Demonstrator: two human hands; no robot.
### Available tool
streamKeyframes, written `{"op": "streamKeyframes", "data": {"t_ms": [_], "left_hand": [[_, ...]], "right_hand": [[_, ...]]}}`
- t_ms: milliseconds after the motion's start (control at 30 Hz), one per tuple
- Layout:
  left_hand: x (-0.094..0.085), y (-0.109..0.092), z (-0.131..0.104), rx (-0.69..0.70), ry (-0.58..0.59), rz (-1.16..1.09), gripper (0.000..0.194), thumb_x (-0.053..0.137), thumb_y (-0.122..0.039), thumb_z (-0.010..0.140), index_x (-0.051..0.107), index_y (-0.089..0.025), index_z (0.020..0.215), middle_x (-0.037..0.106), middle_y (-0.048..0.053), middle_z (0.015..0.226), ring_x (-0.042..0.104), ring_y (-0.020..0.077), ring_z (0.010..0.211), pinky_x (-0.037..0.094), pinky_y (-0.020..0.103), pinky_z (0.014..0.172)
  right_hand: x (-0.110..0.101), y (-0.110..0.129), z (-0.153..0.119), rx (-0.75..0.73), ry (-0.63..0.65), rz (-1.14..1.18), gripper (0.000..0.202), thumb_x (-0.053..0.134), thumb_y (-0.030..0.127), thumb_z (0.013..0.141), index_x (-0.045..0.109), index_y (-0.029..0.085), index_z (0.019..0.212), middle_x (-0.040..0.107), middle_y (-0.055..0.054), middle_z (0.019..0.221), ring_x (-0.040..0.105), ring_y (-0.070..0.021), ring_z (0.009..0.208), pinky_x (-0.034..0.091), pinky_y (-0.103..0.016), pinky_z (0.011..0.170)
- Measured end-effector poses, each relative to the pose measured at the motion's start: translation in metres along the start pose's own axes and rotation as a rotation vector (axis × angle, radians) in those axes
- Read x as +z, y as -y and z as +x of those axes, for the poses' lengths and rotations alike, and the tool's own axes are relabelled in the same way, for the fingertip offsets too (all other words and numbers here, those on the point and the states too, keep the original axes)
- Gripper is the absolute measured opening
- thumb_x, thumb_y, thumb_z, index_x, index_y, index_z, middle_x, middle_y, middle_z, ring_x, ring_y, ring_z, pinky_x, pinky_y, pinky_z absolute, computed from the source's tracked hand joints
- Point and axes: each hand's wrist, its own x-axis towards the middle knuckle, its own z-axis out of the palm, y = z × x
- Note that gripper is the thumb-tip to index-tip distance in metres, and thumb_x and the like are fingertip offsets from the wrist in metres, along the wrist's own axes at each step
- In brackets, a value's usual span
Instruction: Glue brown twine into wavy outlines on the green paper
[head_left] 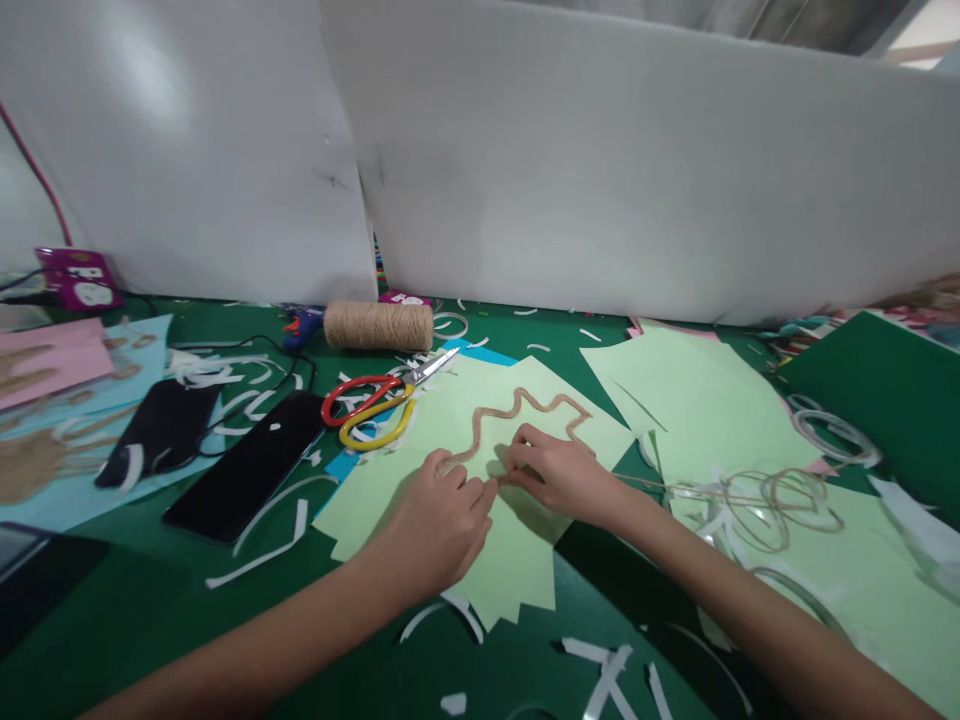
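A light green paper sheet (pixel 517 560) lies before me with a wavy outline of brown twine (pixel 517 400) on its surface. My left hand (pixel 442 520) rests on the sheet, fingers curled and pressing at the left end of the outline. Close beside it, my right hand (pixel 559 470) pinches the twine between thumb and fingers. From under my right wrist the loose twine (pixel 772 500) runs off to a tangled heap on the right. Scissors (pixel 375 400) with one red and one yellow handle lie open at the sheet's upper left.
A spool of twine (pixel 379 326) lies at the back, near a blue glue gun (pixel 303 326). Two dark phones (pixel 244 465) (pixel 165 425) lie to the left. White paper strips (pixel 262 550) are scattered about. More green sheets (pixel 682 390) and a dark green board (pixel 885 400) are at right.
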Motion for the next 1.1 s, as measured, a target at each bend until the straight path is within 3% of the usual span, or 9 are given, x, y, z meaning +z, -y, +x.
{"op": "streamKeyframes", "data": {"t_ms": [333,500,700,1100], "left_hand": [[-0.010,-0.008,0.011,-0.092,-0.006,0.006,0.025,0.055,-0.024,0.081,0.064,-0.012,0.101,0.065,0.009,0.078,0.053,0.0289,0.092,0.026,0.054,0.091],[-0.012,-0.004,0.019,-0.110,0.036,0.003,0.018,0.053,-0.024,0.083,0.064,-0.015,0.093,0.061,0.009,0.085,0.052,0.0258,0.086,0.031,0.049,0.084],[0.000,0.000,0.036,-0.141,0.117,-0.036,0.015,0.046,-0.015,0.088,0.060,-0.014,0.082,0.061,0.007,0.081,0.052,0.0225,0.084,0.031,0.044,0.083],[0.001,0.002,0.044,-0.217,0.124,-0.017,0.013,0.049,-0.024,0.090,0.058,-0.015,0.087,0.061,0.006,0.086,0.052,0.0239,0.088,0.030,0.042,0.080]], "right_hand": [[0.004,-0.010,-0.011,-0.011,-0.009,0.070,0.013,0.044,0.018,0.092,0.056,0.020,0.090,0.053,-0.001,0.095,0.051,-0.0104,0.073,0.029,-0.022,0.056],[0.005,-0.012,-0.015,0.010,-0.020,0.067,0.012,0.045,0.015,0.090,0.056,0.019,0.089,0.054,-0.001,0.090,0.052,-0.0109,0.073,0.033,-0.022,0.059],[0.006,-0.012,-0.020,0.008,-0.061,0.092,0.013,0.047,0.014,0.089,0.058,0.020,0.090,0.058,-0.001,0.088,0.055,-0.0129,0.076,0.036,-0.023,0.064],[0.010,-0.015,-0.024,-0.044,-0.111,0.059,0.017,0.044,0.020,0.093,0.061,0.020,0.091,0.058,-0.003,0.088,0.055,-0.0135,0.074,0.035,-0.023,0.061]]}}
